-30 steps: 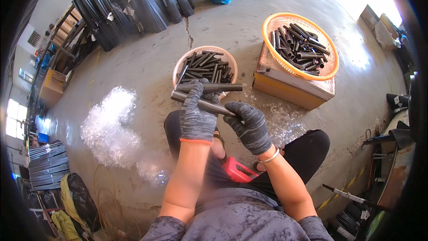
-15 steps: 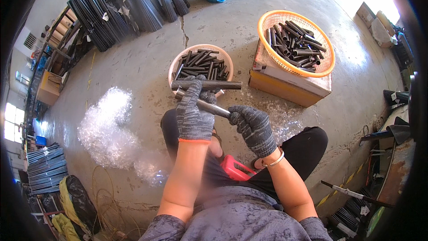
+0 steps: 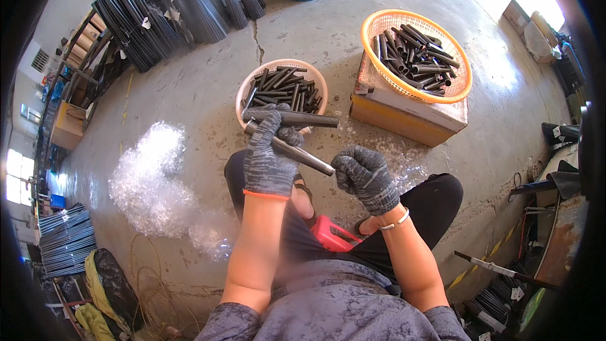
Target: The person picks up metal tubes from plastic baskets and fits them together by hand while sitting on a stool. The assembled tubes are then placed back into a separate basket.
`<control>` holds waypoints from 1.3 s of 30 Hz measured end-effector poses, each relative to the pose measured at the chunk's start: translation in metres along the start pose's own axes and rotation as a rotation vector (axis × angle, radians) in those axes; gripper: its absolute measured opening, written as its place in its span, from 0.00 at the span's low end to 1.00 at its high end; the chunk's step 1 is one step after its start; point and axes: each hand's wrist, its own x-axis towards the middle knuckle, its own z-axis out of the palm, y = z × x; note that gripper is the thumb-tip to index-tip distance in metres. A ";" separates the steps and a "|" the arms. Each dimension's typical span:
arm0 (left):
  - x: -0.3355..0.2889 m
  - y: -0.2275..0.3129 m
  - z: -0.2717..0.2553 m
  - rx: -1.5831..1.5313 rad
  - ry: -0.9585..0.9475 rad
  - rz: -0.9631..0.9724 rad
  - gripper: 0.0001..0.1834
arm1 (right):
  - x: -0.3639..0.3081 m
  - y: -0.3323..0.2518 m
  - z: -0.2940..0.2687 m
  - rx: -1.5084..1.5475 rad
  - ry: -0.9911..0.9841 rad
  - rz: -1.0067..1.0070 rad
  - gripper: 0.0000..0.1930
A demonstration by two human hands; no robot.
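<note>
My left hand (image 3: 268,161), in a grey knit glove with an orange cuff, is closed round two metal tubes. One dark tube (image 3: 309,119) lies level across the top of the fingers. A shinier tube (image 3: 308,157) slants down to the right below it. Just beyond the shiny tube's lower end is my gloved right hand (image 3: 366,180), its fingers curled tight; what they pinch, if anything, is hidden. Behind the tubes stands a pale pink basket (image 3: 323,82) filled with short dark tubes (image 3: 278,85).
An orange-rimmed basket (image 3: 468,66) of dark tubes rests on a cardboard box (image 3: 404,120) at the right. Crumpled clear plastic film (image 3: 151,183) lies on the floor at the left. A red plastic item (image 3: 331,237) sits between my legs. Long rod bundles (image 3: 136,22) stand at the far left.
My right hand has moved right and slightly down, off the shiny tube's end, uncovering it. My left hand has shifted slightly left and keeps both tubes.
</note>
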 end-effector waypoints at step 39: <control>0.016 0.066 -0.035 0.127 -0.059 0.289 0.11 | -0.040 0.024 -0.323 -0.759 0.660 -0.225 0.09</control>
